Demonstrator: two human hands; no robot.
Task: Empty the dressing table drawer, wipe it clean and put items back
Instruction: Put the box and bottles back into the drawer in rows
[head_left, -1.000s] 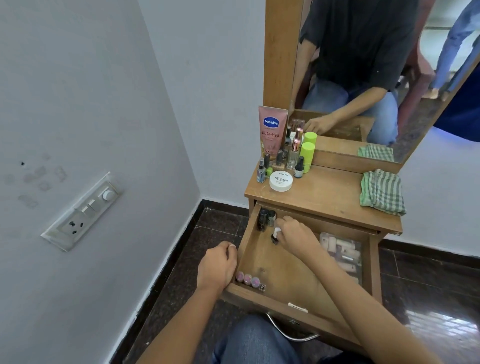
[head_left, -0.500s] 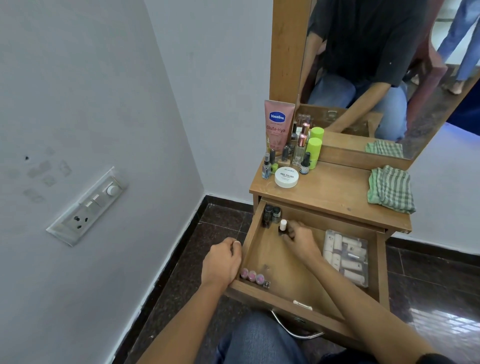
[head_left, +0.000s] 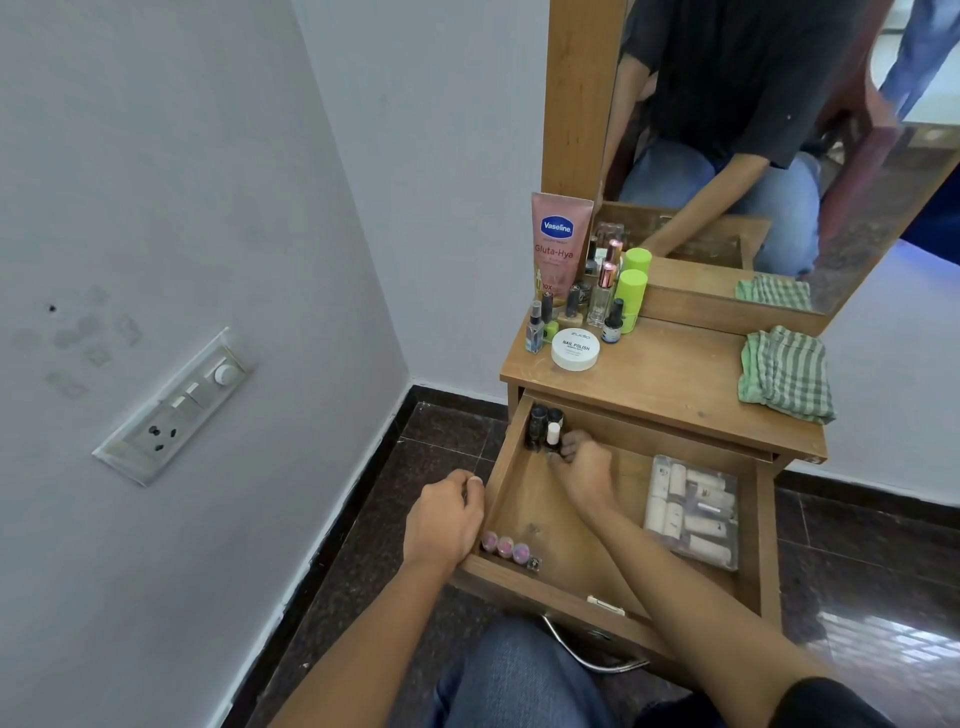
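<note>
Pinching the white-capped bottle (head_left: 552, 435) with our right hand (head_left: 587, 470), we have it upright in the far left corner of the drawer (head_left: 571, 582); our left hand (head_left: 445, 519) curls over the drawer's left wall. We judge it small, light, glassy and slick, best taken low on the body. Two dark bottles (head_left: 540, 423) crowd just beside it; the clear case (head_left: 693, 512) lies well to the right.

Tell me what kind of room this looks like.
Probably a bedroom or dressing corner at home: a wooden dressing table with a mirror, cosmetics such as a Vaseline tube, and an open drawer holding small bottles.
</note>
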